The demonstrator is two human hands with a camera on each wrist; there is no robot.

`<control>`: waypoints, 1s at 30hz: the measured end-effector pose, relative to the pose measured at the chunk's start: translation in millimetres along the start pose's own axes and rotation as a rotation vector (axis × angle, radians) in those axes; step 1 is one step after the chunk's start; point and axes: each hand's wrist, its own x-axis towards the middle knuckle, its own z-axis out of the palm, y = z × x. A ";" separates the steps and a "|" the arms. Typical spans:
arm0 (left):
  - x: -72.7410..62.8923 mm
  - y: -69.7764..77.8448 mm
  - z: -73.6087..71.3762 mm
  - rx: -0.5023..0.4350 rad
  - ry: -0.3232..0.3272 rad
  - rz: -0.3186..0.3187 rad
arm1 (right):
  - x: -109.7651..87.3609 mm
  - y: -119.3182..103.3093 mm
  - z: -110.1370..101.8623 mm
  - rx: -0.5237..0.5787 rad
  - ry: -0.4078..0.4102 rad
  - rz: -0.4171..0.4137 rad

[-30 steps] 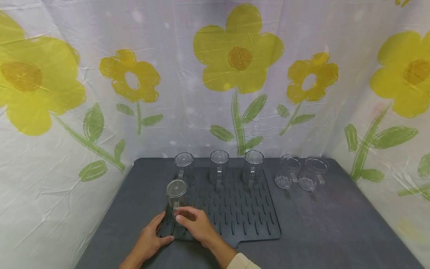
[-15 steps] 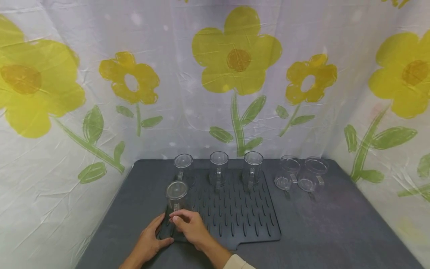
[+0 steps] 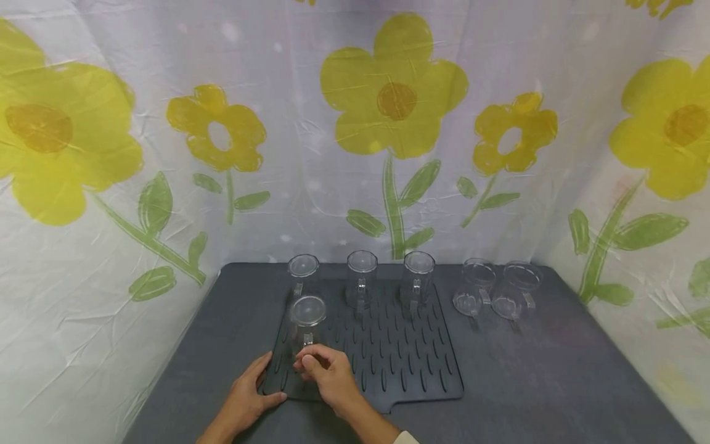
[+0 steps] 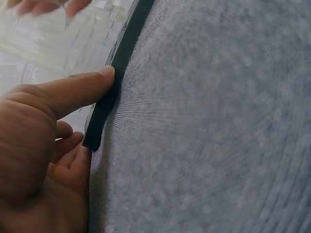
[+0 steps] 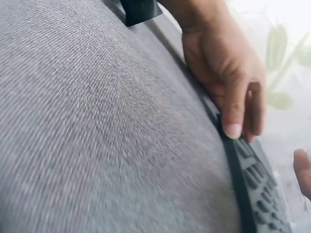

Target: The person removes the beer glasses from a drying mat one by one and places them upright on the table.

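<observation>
Mug (image 3: 308,310) and right hand (image 3: 331,376) had shifted rightward since a moment earlier, fingers pinching the handle (image 3: 307,338); the transparent, cylindrical mug was base-up over the left part of the dark ribbed mat (image 3: 399,364), whether touching I could not tell. The left hand (image 3: 247,394), loosely spread, stayed against the mat's near left corner, beside finely textured grey surface (image 3: 554,370)

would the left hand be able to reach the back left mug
Probably yes: going left of the front mug, nothing seems to block the left hand from the back left mug once it leaves the mat.
</observation>
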 end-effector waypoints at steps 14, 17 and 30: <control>1.9 0.2 -1.0 0.003 -0.032 -0.053 | -23.0 -23.1 -25.9 -0.027 0.041 -0.023; 2.4 -0.6 -0.4 -0.016 -0.044 -0.071 | -27.4 -28.6 -31.1 -0.045 0.051 -0.028; 2.5 2.3 -2.4 -0.011 -0.055 -0.098 | -43.0 -45.1 -53.2 -0.100 0.079 -0.113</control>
